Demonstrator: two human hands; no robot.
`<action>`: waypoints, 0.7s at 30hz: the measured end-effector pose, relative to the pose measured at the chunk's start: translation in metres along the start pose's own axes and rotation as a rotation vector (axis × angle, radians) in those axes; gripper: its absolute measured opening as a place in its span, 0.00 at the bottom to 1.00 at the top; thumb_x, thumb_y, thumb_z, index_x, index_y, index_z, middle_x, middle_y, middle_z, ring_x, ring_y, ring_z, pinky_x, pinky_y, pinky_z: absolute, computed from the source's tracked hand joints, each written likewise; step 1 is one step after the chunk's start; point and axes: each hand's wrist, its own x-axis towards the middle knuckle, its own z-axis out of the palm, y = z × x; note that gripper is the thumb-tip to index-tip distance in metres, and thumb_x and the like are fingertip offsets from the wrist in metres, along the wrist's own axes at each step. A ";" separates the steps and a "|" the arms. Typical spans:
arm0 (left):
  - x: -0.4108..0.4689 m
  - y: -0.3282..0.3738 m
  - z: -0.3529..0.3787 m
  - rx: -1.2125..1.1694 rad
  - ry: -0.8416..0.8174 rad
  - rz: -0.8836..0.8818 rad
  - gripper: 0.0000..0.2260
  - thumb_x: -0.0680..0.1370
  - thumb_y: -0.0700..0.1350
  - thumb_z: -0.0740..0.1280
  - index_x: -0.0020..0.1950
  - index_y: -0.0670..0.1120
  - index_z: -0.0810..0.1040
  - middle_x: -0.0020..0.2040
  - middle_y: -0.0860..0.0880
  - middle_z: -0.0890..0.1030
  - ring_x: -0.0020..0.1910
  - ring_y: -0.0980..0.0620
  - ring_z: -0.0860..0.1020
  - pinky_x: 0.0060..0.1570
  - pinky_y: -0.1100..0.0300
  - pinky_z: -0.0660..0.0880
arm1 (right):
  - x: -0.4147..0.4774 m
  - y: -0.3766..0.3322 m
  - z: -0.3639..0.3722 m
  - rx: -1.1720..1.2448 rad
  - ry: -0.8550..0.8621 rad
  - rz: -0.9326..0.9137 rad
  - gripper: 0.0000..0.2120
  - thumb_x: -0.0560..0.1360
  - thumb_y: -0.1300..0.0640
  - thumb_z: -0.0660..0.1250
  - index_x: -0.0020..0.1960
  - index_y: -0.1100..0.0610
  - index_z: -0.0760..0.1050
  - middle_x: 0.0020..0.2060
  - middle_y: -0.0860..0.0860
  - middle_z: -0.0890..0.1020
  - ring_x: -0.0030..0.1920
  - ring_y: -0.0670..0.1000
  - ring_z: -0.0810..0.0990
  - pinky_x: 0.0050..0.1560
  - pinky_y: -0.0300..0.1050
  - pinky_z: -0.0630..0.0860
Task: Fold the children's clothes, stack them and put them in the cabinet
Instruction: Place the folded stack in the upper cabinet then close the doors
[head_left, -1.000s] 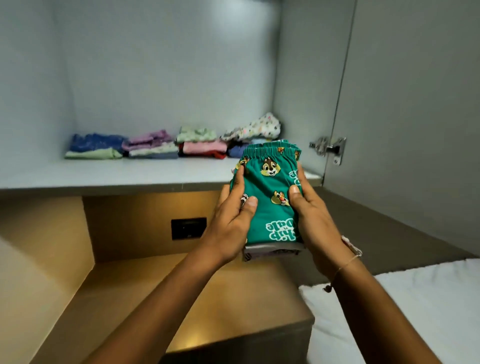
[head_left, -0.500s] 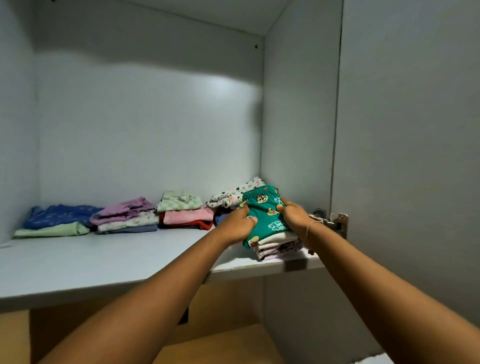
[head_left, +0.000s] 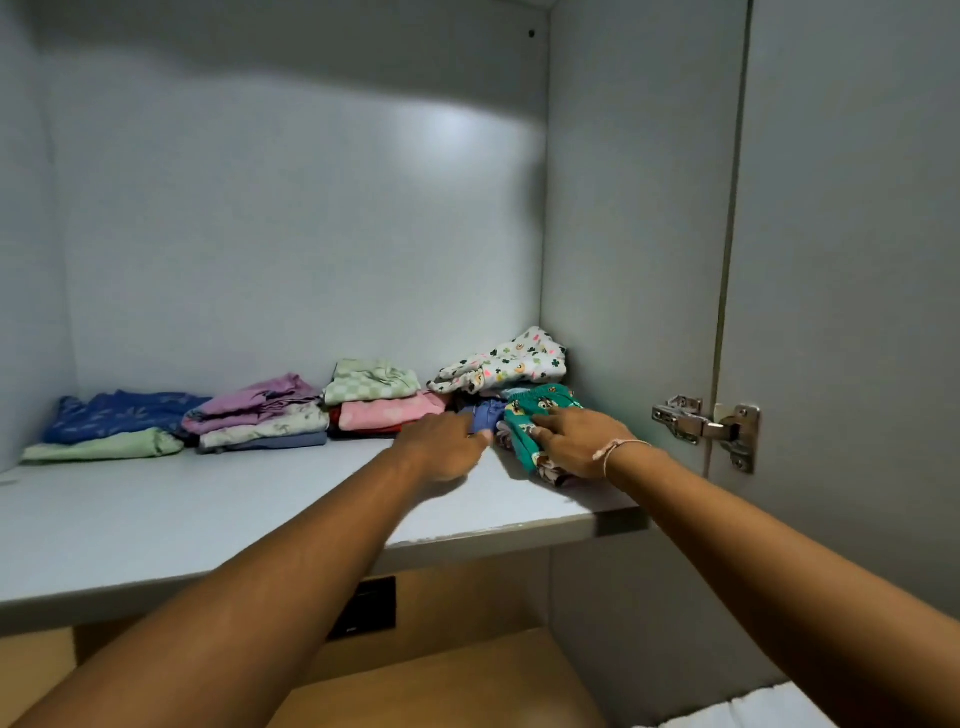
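Inside a pale grey cabinet, door open at the right on a silver metal hinge. One pale grey shelf, lit from above, carrying a row of folded children's clothes along its back edge.

Near the back right corner of the shelf: a small stack topped by a green folded garment with cartoon animal print, resting on the shelf just in front of the clothes behind it. Right hand laid flat on top of that green garment, fingers spread and pressing down, not curled round anything; thin pale string bracelet at the wrist. Left hand just left of the stack, low over the shelf, fingers loosely bent and pointing toward a blue folded piece beside the green one (whether the fingertips actually pinch the cloth cannot be told, given the blur).

Behind, against the right wall: a white folded garment with clover and flower print, tilted up on its pile. Further left along the back edge: a pale green checked piece over a pink heart-print piece, then a lilac and grey-white floral pile, then a dark blue patterned piece over a mint green one at the back left corner.

Front half of the shelf bare. Below the shelf, a tan wooden surface and a black wall socket.
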 end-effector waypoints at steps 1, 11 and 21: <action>-0.004 -0.010 0.002 0.005 -0.070 -0.019 0.27 0.81 0.60 0.51 0.76 0.46 0.62 0.76 0.44 0.65 0.73 0.43 0.64 0.69 0.47 0.64 | -0.001 0.006 0.003 -0.043 -0.060 -0.017 0.22 0.82 0.45 0.50 0.74 0.47 0.64 0.75 0.52 0.65 0.72 0.57 0.65 0.71 0.50 0.61; 0.000 -0.025 0.015 0.023 -0.275 -0.169 0.28 0.81 0.60 0.48 0.76 0.44 0.60 0.79 0.44 0.58 0.76 0.45 0.57 0.73 0.45 0.55 | 0.027 0.027 0.010 -0.138 -0.113 0.100 0.23 0.81 0.44 0.47 0.76 0.41 0.57 0.78 0.47 0.57 0.75 0.56 0.62 0.72 0.52 0.60; -0.001 -0.025 0.015 0.038 -0.281 -0.155 0.30 0.81 0.60 0.47 0.79 0.45 0.54 0.80 0.45 0.52 0.78 0.45 0.52 0.75 0.45 0.52 | 0.034 0.026 0.007 -0.188 -0.160 0.128 0.24 0.81 0.45 0.47 0.76 0.46 0.56 0.74 0.57 0.66 0.67 0.60 0.71 0.62 0.51 0.68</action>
